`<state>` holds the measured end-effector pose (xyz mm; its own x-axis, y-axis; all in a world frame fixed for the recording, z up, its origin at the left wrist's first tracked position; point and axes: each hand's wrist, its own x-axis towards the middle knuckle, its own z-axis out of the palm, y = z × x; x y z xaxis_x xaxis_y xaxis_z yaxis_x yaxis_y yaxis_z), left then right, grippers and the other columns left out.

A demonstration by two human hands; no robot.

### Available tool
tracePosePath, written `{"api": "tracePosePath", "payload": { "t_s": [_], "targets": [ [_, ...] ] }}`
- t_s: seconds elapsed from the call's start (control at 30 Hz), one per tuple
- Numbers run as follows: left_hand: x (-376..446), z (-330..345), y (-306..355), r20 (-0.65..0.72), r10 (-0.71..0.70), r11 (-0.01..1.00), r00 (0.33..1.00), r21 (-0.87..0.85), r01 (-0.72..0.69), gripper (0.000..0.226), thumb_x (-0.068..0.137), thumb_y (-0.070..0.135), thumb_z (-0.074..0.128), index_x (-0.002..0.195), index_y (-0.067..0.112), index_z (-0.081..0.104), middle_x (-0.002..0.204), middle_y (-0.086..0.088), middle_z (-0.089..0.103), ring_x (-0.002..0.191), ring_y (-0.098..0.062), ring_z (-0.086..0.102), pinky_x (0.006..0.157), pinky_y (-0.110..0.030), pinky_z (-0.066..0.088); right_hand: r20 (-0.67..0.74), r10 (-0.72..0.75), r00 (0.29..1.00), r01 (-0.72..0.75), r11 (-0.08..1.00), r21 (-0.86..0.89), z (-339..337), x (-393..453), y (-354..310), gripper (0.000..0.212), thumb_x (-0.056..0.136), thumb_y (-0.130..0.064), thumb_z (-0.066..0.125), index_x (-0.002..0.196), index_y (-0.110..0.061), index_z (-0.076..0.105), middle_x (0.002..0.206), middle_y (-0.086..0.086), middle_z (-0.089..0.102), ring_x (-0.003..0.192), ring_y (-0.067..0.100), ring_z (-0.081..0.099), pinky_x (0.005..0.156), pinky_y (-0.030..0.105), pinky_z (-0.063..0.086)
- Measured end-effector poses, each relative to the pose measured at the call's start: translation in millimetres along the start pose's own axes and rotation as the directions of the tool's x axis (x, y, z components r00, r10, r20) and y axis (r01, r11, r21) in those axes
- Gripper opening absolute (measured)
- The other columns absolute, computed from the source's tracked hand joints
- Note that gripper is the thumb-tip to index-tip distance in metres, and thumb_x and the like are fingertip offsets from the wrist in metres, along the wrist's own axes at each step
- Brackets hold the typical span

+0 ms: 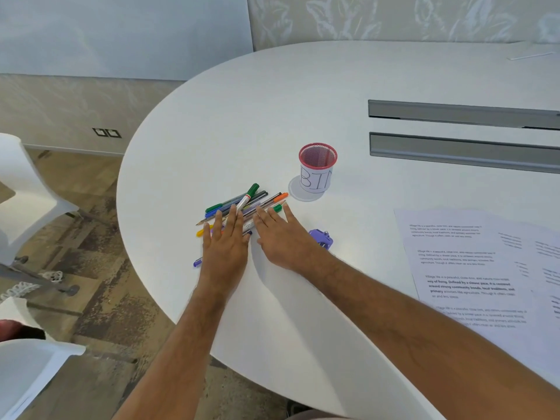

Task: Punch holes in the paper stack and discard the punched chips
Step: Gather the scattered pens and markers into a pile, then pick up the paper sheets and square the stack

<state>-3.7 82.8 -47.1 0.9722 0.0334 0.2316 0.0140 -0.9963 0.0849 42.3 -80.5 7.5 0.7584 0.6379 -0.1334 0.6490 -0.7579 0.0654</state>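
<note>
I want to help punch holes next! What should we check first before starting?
1. Both hands free: not ok. The left hand and right hand lie flat on the pens.
2. Hole punch within reach: ok. The purple punch sits beside the right hand.
3. Paper stacked neatly: not ok. The papers are fanned out.
4. Bin ready: ok. The BIN cup stands upright, beyond the pens.
5. Bin empty: cannot tell.

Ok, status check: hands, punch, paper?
Left hand and right hand flat on pen pile, gripping nothing. Purple punch beside right wrist, untouched. Paper unpunched, right. BIN cup upright.
</note>
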Motion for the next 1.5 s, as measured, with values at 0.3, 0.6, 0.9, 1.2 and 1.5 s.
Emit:
{"api": "tracePosePath", "payload": {
  "t_s": [0.3, 0.6, 0.9, 1.2, 1.5],
  "targets": [
    [-1, -18, 33, -0.037, 0.007, 0.991, 0.999, -0.130, -0.012, 0.060, 0.106, 0.036, 0.027, 0.155, 0.008, 0.044, 0.163, -0.010, 0.041, 0.151, -0.035, 0.039, 0.122, -0.055, 0.026, -0.162, 0.124, 0.979, -0.090, 0.975, 0.201, -13, -45, 36, 0.065, 0.112, -0.047, 0.027, 0.164, -0.008, 0.025, 0.172, 0.010, 0.024, 0.160, 0.026, 0.021, 0.130, 0.051, 0.007],
    [14, -25, 94, 0.060, 0.135, 0.974, 0.989, -0.189, -0.122, 0.072, 0.110, 0.054, 0.016, 0.154, 0.004, 0.044, 0.161, -0.016, 0.044, 0.150, -0.038, 0.040, 0.122, -0.057, 0.031, -0.142, 0.319, 0.937, -0.274, 0.924, 0.265, 12, -110, 96, 0.104, 0.093, -0.072, -0.014, 0.163, -0.007, 0.025, 0.172, 0.010, 0.023, 0.161, 0.031, 0.017, 0.130, 0.051, 0.002],
    [23, -34, 169, 0.083, 0.244, 0.946, 0.966, -0.240, -0.218, 0.085, 0.099, 0.068, 0.007, 0.163, 0.016, 0.029, 0.172, -0.002, 0.019, 0.161, -0.028, 0.011, 0.129, -0.046, 0.002, -0.071, 0.500, 0.863, -0.446, 0.820, 0.358, 36, -182, 154, 0.098, 0.092, -0.071, -0.006, 0.166, -0.010, 0.012, 0.175, 0.005, 0.010, 0.163, 0.026, 0.005, 0.129, 0.044, -0.005],
    [19, -33, 239, 0.119, 0.320, 0.911, 0.940, -0.312, -0.270, 0.089, 0.094, 0.068, 0.002, 0.165, 0.017, 0.019, 0.174, 0.001, 0.009, 0.161, -0.022, 0.006, 0.125, -0.032, -0.005, -0.037, 0.603, 0.797, -0.549, 0.747, 0.375, 54, -249, 201, 0.105, 0.088, -0.076, -0.013, 0.166, -0.009, 0.009, 0.176, 0.006, 0.007, 0.163, 0.025, 0.001, 0.131, 0.046, -0.004],
    [8, -14, 297, 0.219, 0.350, 0.897, 0.911, -0.360, -0.258, 0.072, 0.107, 0.058, 0.025, 0.165, 0.016, 0.017, 0.174, 0.001, 0.010, 0.161, -0.020, 0.006, 0.128, -0.035, 0.000, -0.033, 0.654, 0.755, -0.594, 0.705, 0.386, 70, -305, 235, 0.110, 0.087, -0.079, -0.014, 0.165, -0.007, 0.013, 0.175, 0.009, 0.010, 0.163, 0.028, 0.005, 0.130, 0.045, -0.003]
  ]
}}
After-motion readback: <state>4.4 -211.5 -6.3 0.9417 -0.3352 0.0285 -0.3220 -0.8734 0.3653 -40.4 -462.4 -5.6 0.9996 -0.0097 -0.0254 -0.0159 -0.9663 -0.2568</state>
